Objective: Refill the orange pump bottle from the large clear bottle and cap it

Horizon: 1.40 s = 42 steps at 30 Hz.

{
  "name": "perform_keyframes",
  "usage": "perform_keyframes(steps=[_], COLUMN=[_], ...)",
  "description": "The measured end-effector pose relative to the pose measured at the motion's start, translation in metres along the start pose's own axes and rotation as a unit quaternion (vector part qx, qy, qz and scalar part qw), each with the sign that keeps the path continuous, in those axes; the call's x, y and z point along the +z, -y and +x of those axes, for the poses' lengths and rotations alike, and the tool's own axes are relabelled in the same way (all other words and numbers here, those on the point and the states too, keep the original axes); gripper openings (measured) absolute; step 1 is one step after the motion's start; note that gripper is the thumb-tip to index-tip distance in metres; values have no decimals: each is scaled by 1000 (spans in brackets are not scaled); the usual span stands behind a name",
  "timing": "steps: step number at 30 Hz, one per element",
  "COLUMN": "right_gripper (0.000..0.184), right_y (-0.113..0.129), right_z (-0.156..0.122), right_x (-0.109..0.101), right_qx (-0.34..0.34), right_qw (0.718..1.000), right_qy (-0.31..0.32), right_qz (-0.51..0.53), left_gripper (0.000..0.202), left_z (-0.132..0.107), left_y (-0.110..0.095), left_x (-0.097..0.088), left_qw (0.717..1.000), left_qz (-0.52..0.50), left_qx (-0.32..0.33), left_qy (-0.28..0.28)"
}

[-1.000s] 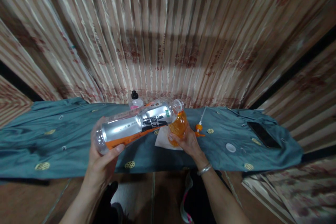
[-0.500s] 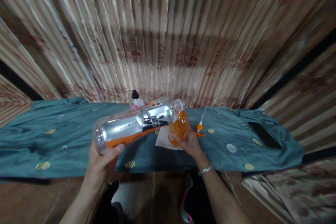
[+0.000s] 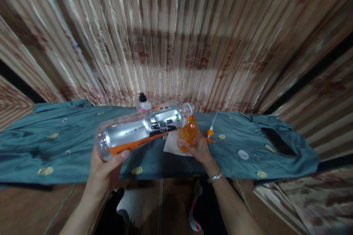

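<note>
A large clear plastic bottle (image 3: 138,130) with a silver and orange label lies tilted in my left hand (image 3: 106,169), which grips it near its base. Its mouth points right and sits over the top of an orange bottle (image 3: 188,132). My right hand (image 3: 198,147) is wrapped round that orange bottle and holds it upright. Whether liquid passes between the two bottles I cannot tell. Beneath the orange bottle lies a white sheet (image 3: 172,146). Just right of my right hand rests an orange pump head (image 3: 210,132) with a thin white tube.
A teal cloth (image 3: 82,147) with yellow patterns covers the table. Behind the large bottle stands a small clear bottle with a black cap (image 3: 142,98). To the right lie a white round disc (image 3: 243,154) and a black phone (image 3: 278,141). Striped curtains (image 3: 176,44) hang close behind.
The large bottle's base has shifted very slightly left with my left hand. My right hand keeps its hold on the orange bottle, almost unmoved.
</note>
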State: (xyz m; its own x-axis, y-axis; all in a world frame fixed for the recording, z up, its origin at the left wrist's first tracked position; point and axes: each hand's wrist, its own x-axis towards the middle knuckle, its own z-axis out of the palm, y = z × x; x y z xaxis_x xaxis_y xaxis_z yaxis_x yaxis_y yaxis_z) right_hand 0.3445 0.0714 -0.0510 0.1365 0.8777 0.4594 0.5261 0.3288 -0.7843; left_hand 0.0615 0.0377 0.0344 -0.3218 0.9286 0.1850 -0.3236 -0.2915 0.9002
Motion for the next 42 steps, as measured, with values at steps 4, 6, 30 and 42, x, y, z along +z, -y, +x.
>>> perform_keyframes(steps=[4,6,30,42], right_gripper=[79,82,68,70], right_y=[0,1,6,1], right_z=[0,0,6,7], right_x=[0,0,1,2], right_qx=[10,17,78,72], right_qw=[1000,1000,997,996], right_qy=[-4,-1,-19,-9], right_qz=[-6,-7,12,44], left_gripper=[89,85,88,97], left_z=[-1,-1,-1,-1], left_y=[0,1,-8,-8], left_x=[-1,-3,5,10], left_qw=[1000,1000,1000,1000], left_qz=[-3,-6,0,-16], left_qx=[-3,5,-20,-12], left_qy=[-3,4,-5,5])
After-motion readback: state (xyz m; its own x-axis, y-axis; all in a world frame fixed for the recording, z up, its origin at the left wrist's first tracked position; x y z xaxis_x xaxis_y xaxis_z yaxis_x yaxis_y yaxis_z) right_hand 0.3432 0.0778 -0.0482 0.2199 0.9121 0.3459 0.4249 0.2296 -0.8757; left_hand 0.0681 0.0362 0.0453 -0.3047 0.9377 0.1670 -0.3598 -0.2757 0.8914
